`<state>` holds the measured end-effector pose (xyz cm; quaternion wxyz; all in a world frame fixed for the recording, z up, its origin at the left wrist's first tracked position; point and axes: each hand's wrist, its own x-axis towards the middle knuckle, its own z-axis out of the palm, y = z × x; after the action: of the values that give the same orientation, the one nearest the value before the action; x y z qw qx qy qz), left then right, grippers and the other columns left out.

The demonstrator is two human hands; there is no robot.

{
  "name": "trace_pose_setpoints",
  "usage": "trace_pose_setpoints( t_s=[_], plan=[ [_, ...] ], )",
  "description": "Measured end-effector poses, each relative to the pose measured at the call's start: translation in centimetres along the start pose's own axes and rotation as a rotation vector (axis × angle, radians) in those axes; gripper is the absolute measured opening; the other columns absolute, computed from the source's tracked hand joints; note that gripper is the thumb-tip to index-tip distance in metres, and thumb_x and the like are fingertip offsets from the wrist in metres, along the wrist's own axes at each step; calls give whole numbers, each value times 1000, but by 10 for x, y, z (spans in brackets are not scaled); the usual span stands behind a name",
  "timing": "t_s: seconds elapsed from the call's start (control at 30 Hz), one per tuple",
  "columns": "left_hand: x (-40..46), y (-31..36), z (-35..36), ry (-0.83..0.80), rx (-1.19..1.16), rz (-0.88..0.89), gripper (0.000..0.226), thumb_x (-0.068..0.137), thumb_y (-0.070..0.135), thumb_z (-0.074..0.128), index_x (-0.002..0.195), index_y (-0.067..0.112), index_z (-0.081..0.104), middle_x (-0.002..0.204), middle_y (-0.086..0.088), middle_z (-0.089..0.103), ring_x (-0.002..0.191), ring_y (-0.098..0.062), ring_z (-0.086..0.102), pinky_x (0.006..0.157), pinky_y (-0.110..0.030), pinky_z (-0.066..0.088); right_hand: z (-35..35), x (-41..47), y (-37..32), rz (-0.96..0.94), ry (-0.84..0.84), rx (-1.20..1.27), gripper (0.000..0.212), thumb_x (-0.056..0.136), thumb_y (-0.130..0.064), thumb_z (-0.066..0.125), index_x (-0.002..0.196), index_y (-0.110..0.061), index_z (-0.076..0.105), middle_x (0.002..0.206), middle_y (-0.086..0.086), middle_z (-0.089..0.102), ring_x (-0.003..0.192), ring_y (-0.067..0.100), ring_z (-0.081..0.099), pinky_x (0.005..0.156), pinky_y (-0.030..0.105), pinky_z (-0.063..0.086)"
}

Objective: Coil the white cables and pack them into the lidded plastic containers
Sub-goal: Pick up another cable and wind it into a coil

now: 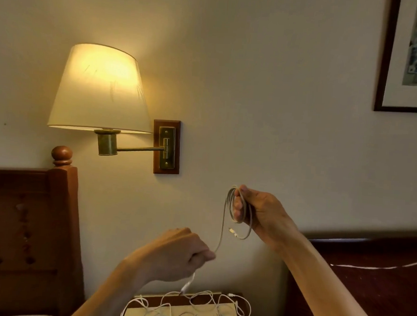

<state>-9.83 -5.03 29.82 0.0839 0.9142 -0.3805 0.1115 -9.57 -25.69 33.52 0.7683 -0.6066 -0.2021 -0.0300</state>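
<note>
Head view, both hands raised in front of a cream wall. Right hand [255, 210]: fingers curled closed round a coil of white cable [238, 212], several loops gathered in the grip and hanging below the fist in a narrow oval. One connector end [232, 231] dangles inside the lower part of the coil.

Left hand [184, 251]: closed in a fist, lower and nearer the camera, gripping the free run of the same cable. That run rises from the left fist in a shallow curve to the coil. Below the fist the cable drops, slightly blurred, to a thicker white plug section [187, 284], then down toward the surface beneath.

Loose white cables [193, 308] lie in a tangle of overlapping loops on a pale flat panel [227, 313] at the bottom edge of the frame, resting on a dark wooden nightstand [145, 299]. Whether the panel is a container lid cannot be told. A small white plug lies at the far right of the tangle.

Surroundings: lit wall lamp [100, 87] with a smooth cream fabric shade, brass swing arm and wood backplate; carved reddish wooden headboard [28, 220] with a round finial at left; dark-framed picture [411, 55] upper right; dark polished furniture surface [378, 278] at right, with a thin white line across it.
</note>
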Motion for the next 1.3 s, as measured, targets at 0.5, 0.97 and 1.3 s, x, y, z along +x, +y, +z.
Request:
trace_pose_setpoints(
  t_s=[0.5, 0.97, 1.3],
  plan=[
    [17, -3, -37, 620, 259, 231, 45, 98, 55, 35, 71, 26, 57, 53, 18, 41, 43, 0, 38, 50, -8, 23, 17, -12, 19, -93, -124, -573, 34, 103, -25, 43, 86, -5, 64, 59, -1, 64, 55, 12, 59, 61, 23, 49],
    [14, -63, 7, 703, -263, 106, 40, 98, 52, 37, 75, 21, 51, 59, 14, 46, 48, -5, 43, 47, -16, 30, 2, -13, 15, 202, -208, 173, 36, 104, -19, 30, 80, -6, 54, 56, -4, 19, 47, 11, 24, 52, 25, 25],
    [-21, -118, 57, 709, -330, -106, 27, 100, 34, 47, 81, 19, 59, 63, 4, 54, 50, -10, 45, 47, -24, 34, -16, -9, 15, 250, -141, 363, 27, 99, -25, 40, 85, -6, 53, 58, -5, 19, 47, 9, 32, 48, 20, 35]
  ],
)
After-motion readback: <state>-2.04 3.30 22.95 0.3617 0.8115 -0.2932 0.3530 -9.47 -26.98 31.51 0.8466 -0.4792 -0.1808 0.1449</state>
